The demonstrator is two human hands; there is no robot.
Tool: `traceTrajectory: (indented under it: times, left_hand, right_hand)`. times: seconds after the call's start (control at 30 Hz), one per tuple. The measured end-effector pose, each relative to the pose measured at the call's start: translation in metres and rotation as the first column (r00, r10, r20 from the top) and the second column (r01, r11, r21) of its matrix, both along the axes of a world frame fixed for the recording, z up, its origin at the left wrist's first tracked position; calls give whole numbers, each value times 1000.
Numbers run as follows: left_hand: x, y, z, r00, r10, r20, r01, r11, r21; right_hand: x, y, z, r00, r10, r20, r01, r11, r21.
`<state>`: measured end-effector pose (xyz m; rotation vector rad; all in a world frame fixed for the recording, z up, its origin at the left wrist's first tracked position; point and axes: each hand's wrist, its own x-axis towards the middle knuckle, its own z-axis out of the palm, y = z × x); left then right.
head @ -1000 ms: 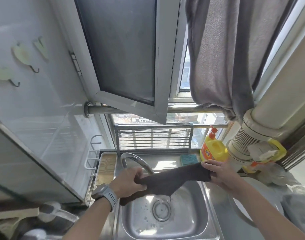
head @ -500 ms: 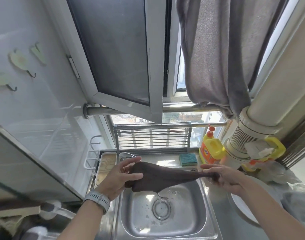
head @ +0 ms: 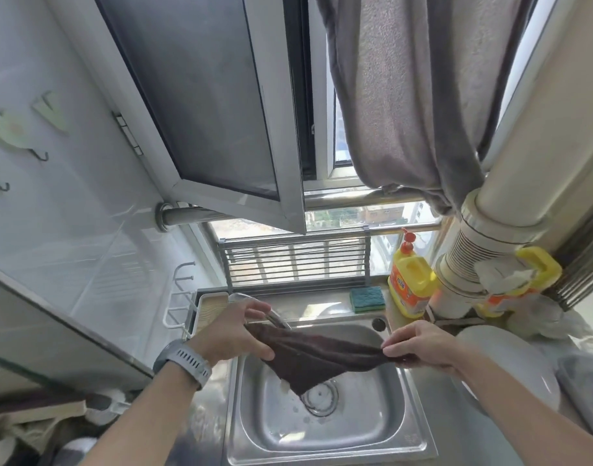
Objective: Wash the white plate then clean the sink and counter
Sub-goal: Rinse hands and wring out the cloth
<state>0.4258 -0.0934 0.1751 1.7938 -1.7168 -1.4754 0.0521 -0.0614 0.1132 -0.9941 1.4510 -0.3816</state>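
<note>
Basically both hands, left hand (head: 232, 334) and right hand (head: 419, 346), are pinching the brown cloth (head: 317, 356) taut over the sink (head: 322, 408); better spreading it flat before wiping.

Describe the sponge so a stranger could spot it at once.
Start at the steel sink and look to the ledge behind it, under the window. The sponge lies flat there, left of the yellow detergent bottle. It is the only small teal rectangle, with a green underside.
</note>
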Motion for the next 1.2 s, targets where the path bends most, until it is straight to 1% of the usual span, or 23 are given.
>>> traceTrajectory:
  times: [0.07, 0.1, 0.17, 0.23, 0.3, 0.37, 0.47, 0.57, 0.63, 0.67, 0.7, 0.77, 0.83, 0.9, 0.93, 1.0, 1.03, 1.07, 1.1, 1.13, 1.17, 1.2]
  left_hand:
    - [3, 1, -3, 996, 82, 23, -82, 996, -21]
    - [5, 2, -6, 991, 131, -3, -131, 991, -25]
    - [8, 7, -13, 981, 188, -51, -190, 981, -35]
    - [12, 13, -19, 982, 182, -56, -187, 977, -107]
    - [12, 19, -21, 992, 121, -20, -123, 971, -203]
    - [10, 20, -20, 995, 97, -18, -98, 957, -273]
    - [6, 20, -13, 984, 131, -121, -159, 954, -256]
    - [7, 16, -11, 987, 130, -92, -150, 954, -260]
    - [5, 15, -6, 991, 113, -71, -127, 963, -239]
    - [4, 15, -3, 996, 84, -31, -89, 966, -243]
    - [2, 15, 0, 998, 29, 50, -14, 963, -269]
    - [4, 15, 0, 958, -47, 283, 139, 940, -313]
    - [8, 15, -1, 916, -40, 400, 199, 910, -364]
    - [15, 17, -5, 900, -29, 435, 223, 888, -403]
    - [20, 18, -7, 895, -33, 445, 231, 887, -400]
    - [32, 21, -10, 883, -37, 467, 240, 893, -382]
    - [38, 23, -11, 877, -40, 479, 247, 892, -378]
    - [44, 24, -11, 891, -34, 454, 226, 898, -377]
    - [49, 24, -10, 928, -17, 373, 165, 915, -368]
    - [52, 25, -7, 973, 27, 230, 53, 939, -338]
    - [54, 27, -5, 992, 101, 73, -78, 959, -271]
    - [54, 29, -4, 980, 191, -58, -199, 962, -188]
  right_hand:
    - [-4, 4, -1, 998, -17, -56, 14, 998, -54]
    - [-6, 5, -2, 997, -58, -50, 53, 994, -99]
    - [-12, 8, -8, 985, -170, 15, 170, 971, -168]
    - [-13, 10, -11, 968, -223, 112, 242, 949, -203]
    - [-10, 9, -12, 950, -228, 212, 273, 938, -216]
    - [-7, 5, -6, 946, -201, 255, 269, 926, -266]
    - [-6, -5, 6, 951, -153, 269, 242, 908, -341]
    - [-6, -12, 25, 984, -29, 178, 109, 884, -455]
    - [-5, -17, 35, 990, 47, 133, 21, 883, -470]
    - [-5, -19, 41, 989, 80, 122, -15, 887, -462]
    - [-5, -20, 45, 990, 110, 93, -56, 887, -459]
    - [-4, -25, 51, 987, 160, -24, -152, 861, -486]
    - [-2, -27, 56, 971, 184, -153, -237, 820, -521]
    - [2, -29, 60, 941, 199, -273, -322, 773, -546]
    - [4, -29, 62, 930, 202, -308, -347, 758, -552]
    - [8, -30, 66, 928, 202, -313, -353, 746, -565]
    - [9, -30, 68, 939, 205, -276, -331, 753, -569]
    - [9, -32, 70, 955, 203, -216, -292, 770, -567]
    - [9, -34, 71, 970, 198, -138, -241, 799, -551]
    - [10, -35, 72, 981, 185, -57, -188, 838, -512]
    - [11, -38, 69, 986, 165, 30, -134, 882, -452]
    - [13, -40, 65, 983, 140, 119, -85, 922, -378]
